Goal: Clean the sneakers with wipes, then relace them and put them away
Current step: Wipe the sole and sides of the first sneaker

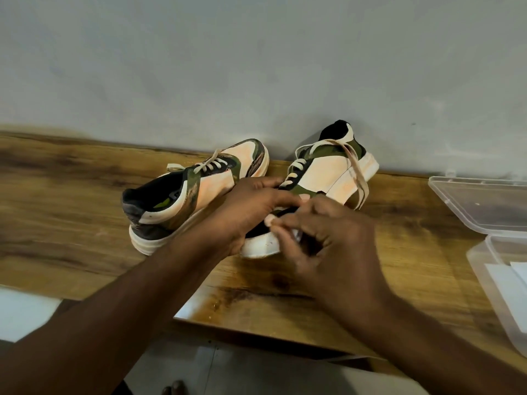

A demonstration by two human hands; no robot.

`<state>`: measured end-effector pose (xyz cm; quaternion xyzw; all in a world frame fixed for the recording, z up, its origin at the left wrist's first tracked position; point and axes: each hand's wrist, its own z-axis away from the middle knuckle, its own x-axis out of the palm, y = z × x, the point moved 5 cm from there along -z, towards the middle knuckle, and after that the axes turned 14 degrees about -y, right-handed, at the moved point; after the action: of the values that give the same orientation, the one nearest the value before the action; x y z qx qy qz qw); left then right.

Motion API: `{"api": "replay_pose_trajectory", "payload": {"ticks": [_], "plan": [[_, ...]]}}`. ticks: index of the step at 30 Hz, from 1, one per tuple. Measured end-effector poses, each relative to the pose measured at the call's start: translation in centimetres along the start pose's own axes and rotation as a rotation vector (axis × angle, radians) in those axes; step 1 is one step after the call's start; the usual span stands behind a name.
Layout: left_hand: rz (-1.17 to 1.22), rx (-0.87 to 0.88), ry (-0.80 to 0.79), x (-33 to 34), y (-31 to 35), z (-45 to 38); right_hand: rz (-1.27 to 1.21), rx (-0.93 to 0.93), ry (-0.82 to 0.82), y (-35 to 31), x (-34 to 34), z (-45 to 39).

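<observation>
Sneakers (196, 189) unbranded on table (71, 201); left grip (251, 206) clasping right sneaker (328, 172), right grip (322, 232) pinching its toe.

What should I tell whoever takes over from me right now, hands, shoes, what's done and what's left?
Left hand grips the toe end of the right sneaker. Right hand pinches at that toe, fingers curled; what it holds is unclear.
Left sneaker stands beside it on the wooden table, laced.
Right sneaker's lace hangs loose over its side.
Open clear plastic box sits at the table's right edge.
Left: finish lacing, put both away.
</observation>
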<state>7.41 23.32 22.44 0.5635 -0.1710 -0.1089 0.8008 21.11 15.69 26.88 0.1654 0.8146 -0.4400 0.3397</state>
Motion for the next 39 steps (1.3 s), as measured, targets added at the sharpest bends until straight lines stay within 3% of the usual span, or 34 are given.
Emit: {"api": "replay_pose_trajectory", "payload": {"ticks": [4,10,19,25,29,34,37,39], "plan": [[-0.008,-0.011,-0.027,0.4,0.4,0.2,0.051,-0.115,-0.055,-0.9,0.7,0.0],[-0.044,-0.02,-0.047,0.3,0.5,0.3,0.086,0.183,0.058,4.8,-3.7,-1.3],[-0.006,-0.013,-0.002,-0.1,0.0,-0.1,0.086,-0.16,-0.057,-0.6,0.4,-0.1],[-0.081,-0.026,-0.023,-0.4,0.0,-0.4,0.081,0.145,0.085,4.3,-3.0,-0.8],[-0.019,-0.007,-0.004,-0.5,-0.1,-0.5,0.028,0.002,0.063,1.2,-0.6,-0.2],[0.033,-0.006,-0.122,0.3,0.0,-0.2,0.158,-0.243,-0.129,-1.7,2.2,0.5],[-0.014,-0.021,-0.078,-0.4,0.0,-0.4,0.181,-0.218,-0.078,-0.2,0.8,0.3],[-0.063,-0.042,-0.09,-0.7,0.2,-0.4,0.144,-0.067,0.035,2.6,-1.4,-0.2]]}}
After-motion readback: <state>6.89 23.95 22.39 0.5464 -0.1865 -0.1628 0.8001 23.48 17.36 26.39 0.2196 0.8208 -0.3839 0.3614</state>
